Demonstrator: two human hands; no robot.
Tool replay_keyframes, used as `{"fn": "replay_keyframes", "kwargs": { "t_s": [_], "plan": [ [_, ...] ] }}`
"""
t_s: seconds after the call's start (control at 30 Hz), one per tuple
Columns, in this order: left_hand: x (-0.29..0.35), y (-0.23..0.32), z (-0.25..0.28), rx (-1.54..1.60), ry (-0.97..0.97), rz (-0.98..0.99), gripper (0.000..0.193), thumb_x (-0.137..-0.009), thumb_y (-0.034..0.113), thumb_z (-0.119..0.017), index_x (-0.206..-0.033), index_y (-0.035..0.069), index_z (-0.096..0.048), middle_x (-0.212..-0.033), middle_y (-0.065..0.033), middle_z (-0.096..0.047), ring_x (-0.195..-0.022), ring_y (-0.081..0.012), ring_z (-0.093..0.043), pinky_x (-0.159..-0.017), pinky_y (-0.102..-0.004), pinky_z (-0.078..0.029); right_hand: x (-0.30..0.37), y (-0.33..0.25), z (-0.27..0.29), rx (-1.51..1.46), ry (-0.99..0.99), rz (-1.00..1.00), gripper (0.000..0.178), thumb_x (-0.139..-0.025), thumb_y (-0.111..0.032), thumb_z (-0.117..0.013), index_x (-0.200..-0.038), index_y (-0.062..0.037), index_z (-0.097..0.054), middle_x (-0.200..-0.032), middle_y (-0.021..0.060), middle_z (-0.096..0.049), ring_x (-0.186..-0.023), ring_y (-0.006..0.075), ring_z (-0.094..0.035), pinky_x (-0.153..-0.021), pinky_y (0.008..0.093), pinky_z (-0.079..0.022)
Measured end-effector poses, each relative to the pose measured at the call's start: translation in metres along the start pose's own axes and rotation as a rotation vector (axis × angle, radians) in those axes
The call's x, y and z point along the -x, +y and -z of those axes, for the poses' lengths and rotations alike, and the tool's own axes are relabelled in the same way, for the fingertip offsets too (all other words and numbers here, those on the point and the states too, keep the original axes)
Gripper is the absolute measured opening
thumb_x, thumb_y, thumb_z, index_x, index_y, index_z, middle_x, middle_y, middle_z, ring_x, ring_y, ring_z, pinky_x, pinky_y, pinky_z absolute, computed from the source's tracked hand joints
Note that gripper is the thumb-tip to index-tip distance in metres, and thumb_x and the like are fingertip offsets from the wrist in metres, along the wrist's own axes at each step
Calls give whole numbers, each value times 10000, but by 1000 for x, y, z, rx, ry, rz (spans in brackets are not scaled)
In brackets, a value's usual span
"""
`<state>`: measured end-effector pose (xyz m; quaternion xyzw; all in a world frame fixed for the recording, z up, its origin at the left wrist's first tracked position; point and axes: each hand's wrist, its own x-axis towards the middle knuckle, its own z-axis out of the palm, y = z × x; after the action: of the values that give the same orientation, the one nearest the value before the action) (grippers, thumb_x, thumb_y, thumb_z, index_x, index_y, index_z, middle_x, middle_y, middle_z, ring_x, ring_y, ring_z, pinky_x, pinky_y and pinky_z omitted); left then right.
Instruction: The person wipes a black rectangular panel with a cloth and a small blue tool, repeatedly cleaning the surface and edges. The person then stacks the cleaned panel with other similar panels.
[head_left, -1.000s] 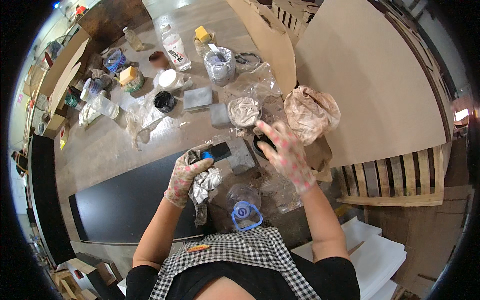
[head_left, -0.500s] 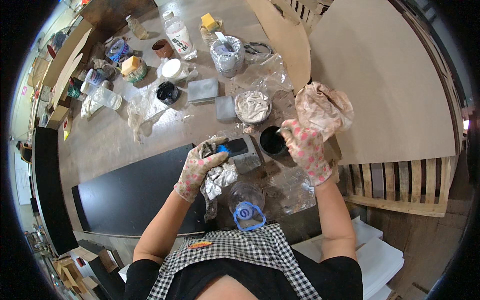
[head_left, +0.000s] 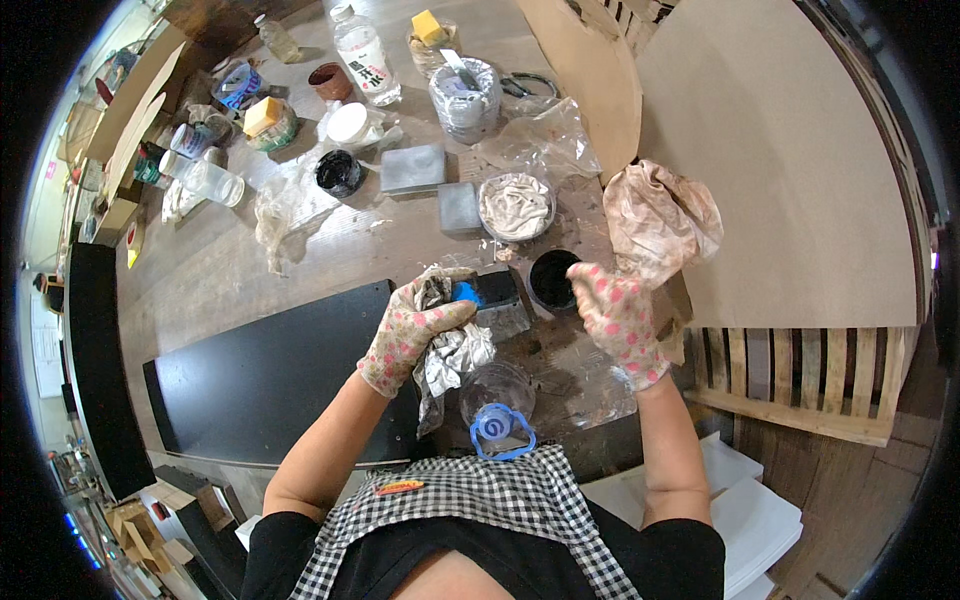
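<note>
In the head view, over a smeared brown counter (head_left: 215, 275), the left hand (head_left: 415, 330) grips a crumpled rag (head_left: 460, 352) by a black panel's (head_left: 270, 375) right end; the right hand (head_left: 622, 320) curls beside a dark cup (head_left: 553, 280), contents untellable, left of a slatted pallet (head_left: 800, 416).

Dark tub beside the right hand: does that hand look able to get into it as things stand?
Probably yes: the right hand is at the dark tub, and nothing visible covers the opening.

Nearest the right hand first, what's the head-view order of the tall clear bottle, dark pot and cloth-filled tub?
From the right hand:
1. Dark pot, just left
2. Cloth-filled tub, beyond the pot
3. Tall clear bottle, far upper left
</note>
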<state>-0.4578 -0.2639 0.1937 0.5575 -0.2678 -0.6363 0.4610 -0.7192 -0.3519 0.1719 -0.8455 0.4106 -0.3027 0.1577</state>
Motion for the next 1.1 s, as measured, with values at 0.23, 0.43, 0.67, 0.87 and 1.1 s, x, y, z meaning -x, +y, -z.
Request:
{"fn": "replay_keyframes", "kwargs": {
  "t_s": [0.23, 0.43, 0.67, 0.87, 1.1],
  "plan": [
    [-3, 0, -4, -42, -1, 12, 435, -845, 76, -754, -1257, 2, -634, -1008, -34, -690, -874, -91, -634, -813, -259, -521, 11, -2, 11, -166, -45, -4, 105, -866, -11, -697, -959, -48, -666, -824, 136, -724, -721, 278, -721, -620, 346, -553],
    [-5, -1, -8, -58, -42, 17, 464, -829, 72, -766, -1264, -12, -628, -1043, -46, -689, -894, -103, -632, -833, -268, -519, 24, -8, 24, -190, -8, -129, 241, -856, 3, -707, -1094, -9, -674, -815, 164, -714, -697, 277, -716, -617, 341, -552],
    [-6, -2, -15, -94, -39, -12, 446, -826, 62, -746, -1253, 10, -629, -1017, -19, -683, -864, -91, -629, -811, -255, -514, 41, -13, 31, -203, -36, -244, 287, -860, 41, -686, -1143, -8, -685, -928, 181, -739, -811, 263, -747, -692, 334, -579],
    [-12, -2, -21, -155, -53, -20, 453, -832, 83, -755, -1258, 4, -624, -1020, -19, -678, -891, -94, -621, -832, -263, -511, 57, -4, 30, -295, 95, -233, 278, -867, 48, -669, -1139, -5, -678, -917, 161, -745, -775, 232, -743, -677, 324, -576],
    [-16, -8, -28, -179, -61, -25, 465, -836, 92, -762, -1272, 8, -625, -1063, -28, -679, -934, -99, -622, -863, -259, -506, 63, -17, 22, -957, 264, -662, 210, -951, -8, -619, -1155, 11, -669, -851, 71, -720, -689, 115, -681, -596, 254, -557]
  ]
}}
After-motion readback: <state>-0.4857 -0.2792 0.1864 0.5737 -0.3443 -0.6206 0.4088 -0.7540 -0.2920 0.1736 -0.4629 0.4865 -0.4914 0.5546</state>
